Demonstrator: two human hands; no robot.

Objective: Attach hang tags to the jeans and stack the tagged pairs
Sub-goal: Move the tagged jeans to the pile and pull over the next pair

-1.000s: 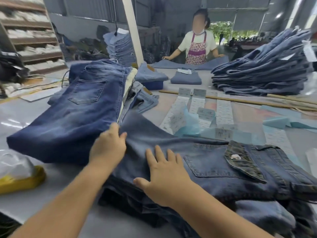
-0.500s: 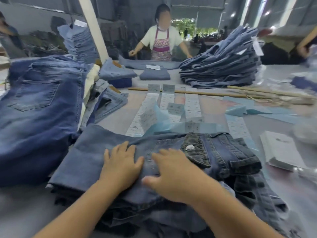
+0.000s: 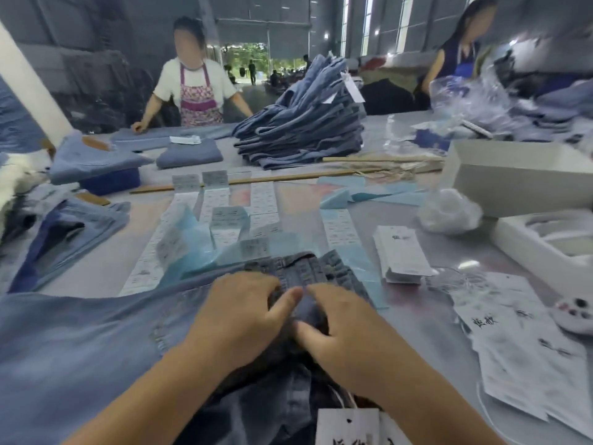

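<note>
Head camera showed that both hands had moved along the jeans (image 3: 96, 342) to the waistband, where a second before they lay flat on the leg. The left hand (image 3: 237, 313) and right hand (image 3: 343, 329) were curled and pinching the waistband fabric between them (probably searching the spot for the tag). The jeans lay on the table (image 3: 417, 319) directly before the person, the stack of hang tags (image 3: 401, 255) near on the right.

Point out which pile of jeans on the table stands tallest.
The tall stack of jeans at the far side, in front of the person in the apron. The folded pairs left of it lie low.
</note>
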